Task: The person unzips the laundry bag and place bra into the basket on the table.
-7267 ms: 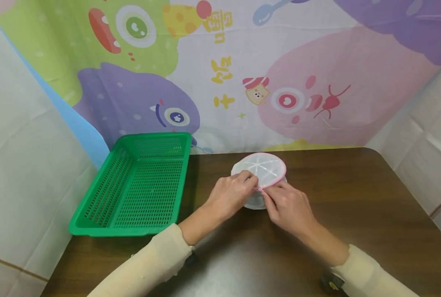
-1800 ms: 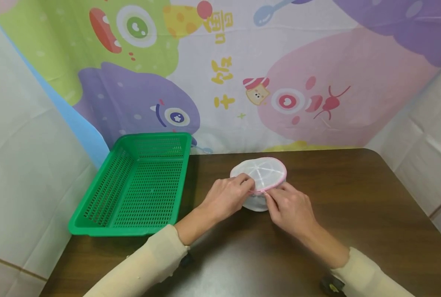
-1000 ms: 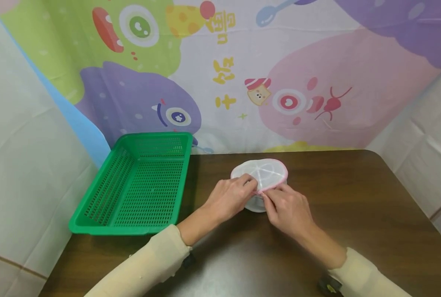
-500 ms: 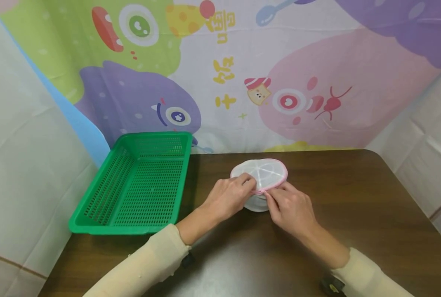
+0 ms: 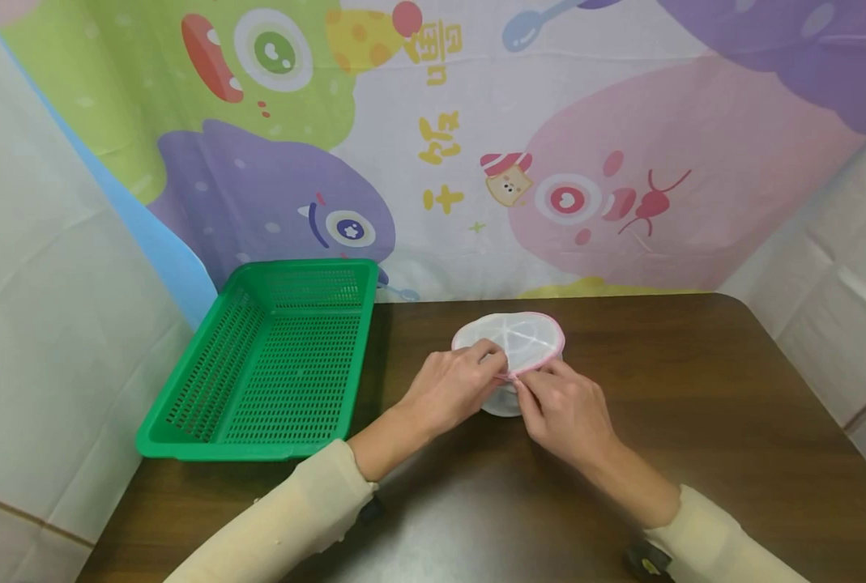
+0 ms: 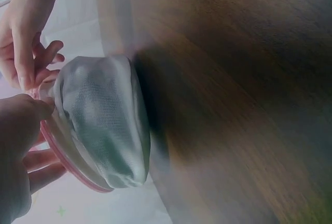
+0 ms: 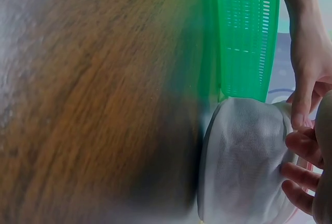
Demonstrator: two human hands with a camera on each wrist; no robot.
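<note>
A small round mesh laundry bag (image 5: 531,336), white with pink zipper edging, stands on the brown table. Spoke-like bands cross its flat top. My left hand (image 5: 450,387) bends over the near left of the rim, its fingers pinching the pink edging. Close beside it, my right hand (image 5: 569,411) pinches the zipper edge between thumb and forefinger. In the left wrist view the mesh side of the bag (image 6: 101,115) shows, bulging and greyish. The right wrist view has the fingertips of both hands meeting at the bag's (image 7: 246,162) rim. The fingers cover the zipper pull.
A green perforated plastic basket (image 5: 363,364) stands on the table (image 5: 695,421) to the left of the bag. Behind the table hangs a cartoon-print cloth (image 5: 447,251), and pale wall panels flank both sides.
Since the oldest frame, the bag's top has settled slightly lower and flatter. Both hands stay at the near rim, their fingertips drawing apart a little and coming back together.
</note>
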